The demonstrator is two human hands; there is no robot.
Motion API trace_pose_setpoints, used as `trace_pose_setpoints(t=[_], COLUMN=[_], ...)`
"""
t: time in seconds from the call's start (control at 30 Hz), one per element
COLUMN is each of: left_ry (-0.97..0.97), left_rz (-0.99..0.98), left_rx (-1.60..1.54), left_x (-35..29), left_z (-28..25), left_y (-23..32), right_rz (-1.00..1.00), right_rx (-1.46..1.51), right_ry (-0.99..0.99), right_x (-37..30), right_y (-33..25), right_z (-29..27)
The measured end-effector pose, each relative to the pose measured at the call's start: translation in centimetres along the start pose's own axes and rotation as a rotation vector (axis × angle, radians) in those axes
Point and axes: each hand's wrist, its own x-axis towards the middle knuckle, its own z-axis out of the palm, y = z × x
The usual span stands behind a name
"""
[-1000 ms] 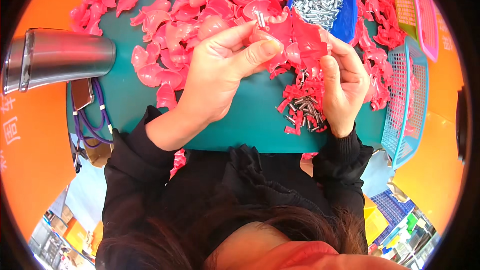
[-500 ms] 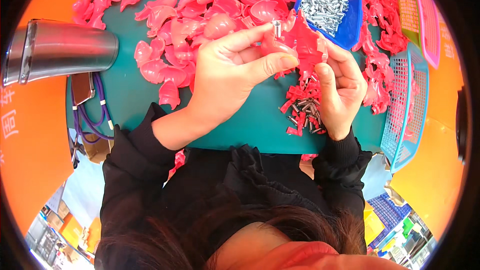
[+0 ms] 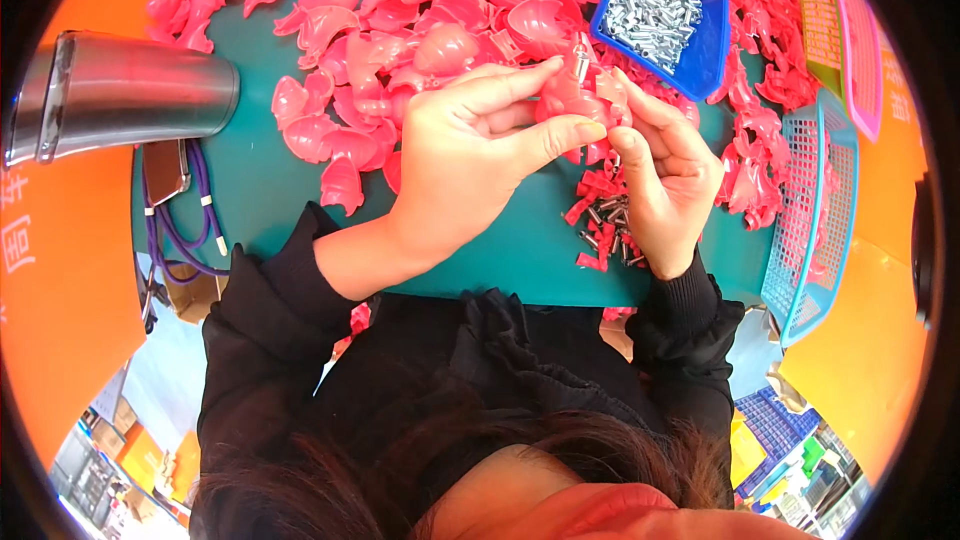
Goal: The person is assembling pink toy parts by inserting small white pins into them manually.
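A glossy red plastic part (image 3: 566, 100) is held up between both hands over the green table. My left hand (image 3: 475, 140) is closed on its left side, with the thumb stretched across the front and the index finger near the top. A small silver metal sleeve (image 3: 582, 64) stands in the part's upper end, by the left fingertips. My right hand (image 3: 665, 160) pinches the right side of the same part between thumb and fingers. Below it lies a little pile of dark metal pins and red scraps (image 3: 608, 220), partly covered by the right hand.
Many red curved plastic shells (image 3: 440, 50) cover the table's far side. A blue tray (image 3: 712, 40) of silver metal sleeves stands at the far right. A light-blue mesh basket (image 3: 815, 220) is at the right edge, a steel tumbler (image 3: 150, 90) and purple cord (image 3: 205, 195) at the left.
The hands have drawn closer together, the right one moving slightly left. The red part has turned and looks more compact, and the metal sleeve at its top has shifted right.
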Motion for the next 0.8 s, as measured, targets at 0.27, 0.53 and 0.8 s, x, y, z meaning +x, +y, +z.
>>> trace_pose_setpoints(t=[0.27,0.53,0.8], left_ry=[-0.030,0.000,-0.037], left_rz=[-0.034,0.049,-0.042], left_rx=[-0.012,0.104,0.122], left_x=[0.32,0.03,0.02], left_z=[-0.29,-0.06,-0.10], left_y=[0.12,-0.08,-0.16], right_rz=[0.030,-0.036,-0.095], right_rx=[-0.001,-0.265,-0.416], right_ry=[-0.043,-0.082,-0.036], right_x=[0.24,0.25,0.05], right_y=[0.22,0.43,0.61], right_z=[-0.32,-0.98,-0.26])
